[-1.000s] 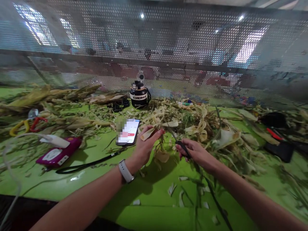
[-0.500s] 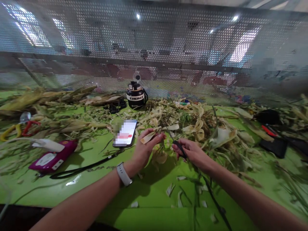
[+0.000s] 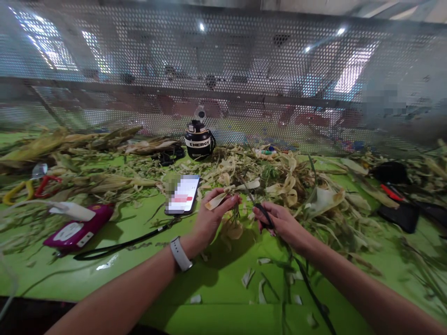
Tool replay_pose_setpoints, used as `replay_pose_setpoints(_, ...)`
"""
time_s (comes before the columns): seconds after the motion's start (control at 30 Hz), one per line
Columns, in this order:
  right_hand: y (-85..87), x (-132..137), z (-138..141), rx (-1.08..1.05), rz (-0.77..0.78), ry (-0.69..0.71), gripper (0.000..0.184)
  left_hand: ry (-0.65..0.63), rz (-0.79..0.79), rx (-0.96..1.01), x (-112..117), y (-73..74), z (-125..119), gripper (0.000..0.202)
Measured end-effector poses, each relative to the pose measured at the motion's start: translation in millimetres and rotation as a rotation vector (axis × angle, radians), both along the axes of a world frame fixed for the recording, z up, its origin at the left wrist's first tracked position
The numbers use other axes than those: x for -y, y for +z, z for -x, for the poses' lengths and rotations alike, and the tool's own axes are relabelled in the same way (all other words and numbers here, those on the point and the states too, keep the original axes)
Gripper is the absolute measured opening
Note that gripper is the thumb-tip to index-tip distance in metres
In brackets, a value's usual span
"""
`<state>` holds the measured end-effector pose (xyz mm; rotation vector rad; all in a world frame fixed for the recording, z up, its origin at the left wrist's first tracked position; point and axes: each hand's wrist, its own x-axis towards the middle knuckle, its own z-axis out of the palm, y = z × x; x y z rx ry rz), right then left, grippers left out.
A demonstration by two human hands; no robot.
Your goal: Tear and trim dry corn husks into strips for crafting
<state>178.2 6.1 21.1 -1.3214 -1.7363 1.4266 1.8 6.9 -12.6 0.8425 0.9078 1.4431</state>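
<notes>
My left hand (image 3: 211, 217) pinches a pale dried leaf strip (image 3: 217, 200) just above the green table (image 3: 146, 223), fingers closed on it. My right hand (image 3: 277, 222) is closed round the dark handle of scissors (image 3: 262, 211), whose thin blades reach up and left toward the leaf. A white watch band (image 3: 180, 253) sits on my left wrist. Right of the hands a heap of dried husks and leaves (image 3: 296, 186) covers the table.
A phone (image 3: 183, 194) with a black lanyard lies left of my left hand. A magenta device (image 3: 78, 228), yellow and red tool handles (image 3: 24, 188) and a black bottle (image 3: 197, 139) stand further off. A perforated metal screen (image 3: 223, 79) closes the back. Dark tools (image 3: 400, 211) lie at right.
Both hands have stayed almost in place, shifting slightly as the view drifted; the leaf strip and scissors are held as before.
</notes>
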Motion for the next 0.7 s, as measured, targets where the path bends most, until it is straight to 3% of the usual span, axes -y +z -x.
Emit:
replay_pose_setpoints(0.2,-4.2,-1.5,-2.2,-0.003,-0.059,-0.025,0.045,0.016,0.038,0.024,-3.5,-2.9,-1.0,0.039)
replay_pose_setpoints(0.37,-0.2,0.1,-0.3,-0.009,-0.081,-0.071,0.044,-0.097,-0.010,-0.014,-7.7,-5.7,1.4,0.023)
replay_pose_setpoints(0.53,1.4,-1.7,0.2,-0.074,-0.036,-0.135,0.046,-0.139,0.032,0.022,-10.9,-3.0,6.4,0.022)
replay_pose_setpoints(0.7,-1.3,-4.4,-3.3,-0.239,0.005,-0.220,0.045,-0.064,-0.049,0.033,-9.9,1.6,7.5,0.023)
